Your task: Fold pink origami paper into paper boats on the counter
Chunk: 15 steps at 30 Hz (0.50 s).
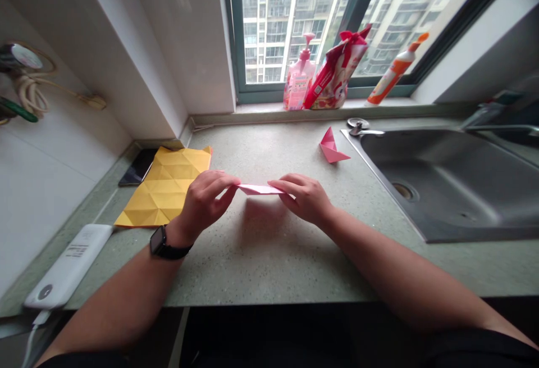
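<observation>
Between my two hands a folded piece of pink paper (259, 189) is held just above the counter, seen nearly edge-on, its shadow below. My left hand (206, 199), with a black watch on the wrist, pinches its left end. At the right end, my right hand (305, 195) pinches it between thumb and fingers. Farther back to the right, a pink paper boat (332, 148) rests on the counter near the sink. Creased yellow paper (162, 188) lies beside my left hand, partly over a dark phone (137, 167).
A white power bank (69, 267) with a cable lies at the left front of the speckled counter (269, 267). The steel sink (421, 210) is on the right. On the windowsill stand a pink pump bottle (298, 78), a red bag (337, 73) and an orange-white bottle (393, 73).
</observation>
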Each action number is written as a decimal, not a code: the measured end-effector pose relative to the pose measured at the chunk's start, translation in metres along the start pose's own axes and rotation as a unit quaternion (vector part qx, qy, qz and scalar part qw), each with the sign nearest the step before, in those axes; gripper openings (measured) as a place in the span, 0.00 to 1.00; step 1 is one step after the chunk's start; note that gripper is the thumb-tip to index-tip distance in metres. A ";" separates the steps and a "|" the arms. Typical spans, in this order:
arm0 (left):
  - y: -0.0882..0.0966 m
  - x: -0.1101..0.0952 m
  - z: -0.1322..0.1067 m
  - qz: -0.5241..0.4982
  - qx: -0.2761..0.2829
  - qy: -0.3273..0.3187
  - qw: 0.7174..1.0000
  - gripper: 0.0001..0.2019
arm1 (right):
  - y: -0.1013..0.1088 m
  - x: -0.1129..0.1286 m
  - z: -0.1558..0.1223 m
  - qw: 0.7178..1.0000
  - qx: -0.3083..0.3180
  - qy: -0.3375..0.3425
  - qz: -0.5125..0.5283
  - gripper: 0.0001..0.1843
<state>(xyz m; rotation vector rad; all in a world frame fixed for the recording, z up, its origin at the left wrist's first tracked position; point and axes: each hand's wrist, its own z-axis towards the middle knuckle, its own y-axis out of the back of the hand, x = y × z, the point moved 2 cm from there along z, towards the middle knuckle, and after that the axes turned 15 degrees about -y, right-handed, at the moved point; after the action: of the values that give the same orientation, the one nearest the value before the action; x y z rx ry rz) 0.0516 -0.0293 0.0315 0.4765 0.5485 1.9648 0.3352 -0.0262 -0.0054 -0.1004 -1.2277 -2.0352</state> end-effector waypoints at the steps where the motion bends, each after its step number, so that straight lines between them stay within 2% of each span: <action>1: 0.002 -0.001 0.000 0.006 -0.019 0.008 1.000 0.10 | 0.001 0.003 0.000 1.000 0.008 -0.001 0.030 0.16; 4: 0.005 -0.002 0.000 0.031 -0.061 0.035 0.997 0.23 | -0.002 0.007 0.001 0.986 0.066 -0.051 0.146 0.15; 7: 0.004 -0.004 0.001 0.058 -0.045 0.035 0.997 0.26 | -0.011 -0.002 0.003 0.952 0.097 -0.202 0.209 0.17; 9: -0.003 -0.006 0.001 0.046 0.009 0.028 0.999 0.21 | -0.019 -0.010 0.004 0.928 0.120 -0.293 0.197 0.25; 10: -0.008 -0.008 0.000 0.027 0.046 0.026 0.998 0.18 | -0.022 -0.014 0.004 0.921 0.138 -0.315 0.181 0.29; 12: -0.019 -0.011 -0.005 -0.025 0.126 0.029 0.991 0.13 | -0.025 -0.017 0.004 0.920 0.175 -0.317 0.148 0.33; 15: -0.035 -0.014 -0.014 -0.096 0.236 0.044 0.966 0.15 | -0.024 -0.016 0.004 0.933 0.197 -0.278 0.116 0.34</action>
<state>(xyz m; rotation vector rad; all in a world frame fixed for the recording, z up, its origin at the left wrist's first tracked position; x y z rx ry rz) 0.0757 -0.0306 -0.0014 0.6049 1.0893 1.6701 0.3305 -0.0082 -0.0277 -0.6318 -1.8523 -1.5614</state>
